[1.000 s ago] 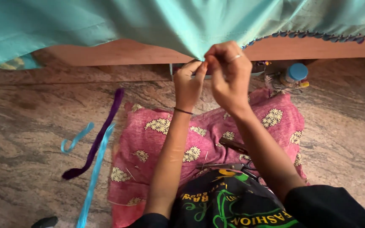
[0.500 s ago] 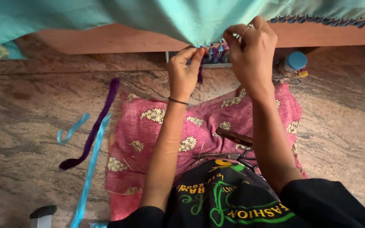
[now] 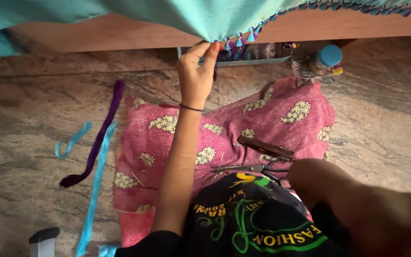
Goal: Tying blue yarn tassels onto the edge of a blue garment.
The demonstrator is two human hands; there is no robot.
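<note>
At the top centre of the frame, the left hand [image 3: 197, 71] pinches the tasselled edge of a teal cloth [image 3: 186, 16]. The right hand is hidden behind the blurred forearm at lower right, near scissors [image 3: 253, 169] on a pink cloth [image 3: 177, 138]; its grip cannot be told.

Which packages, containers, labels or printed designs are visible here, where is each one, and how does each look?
Small bottle: top right, on the floor under the wooden edge; round blue cap, pale body.
Tray: beside the bottle, behind the left hand; long, shallow, grey, with dark contents.
Printed design: on the black garment at the bottom; green swirls and yellow lettering.
No signs or screens in view.
</note>
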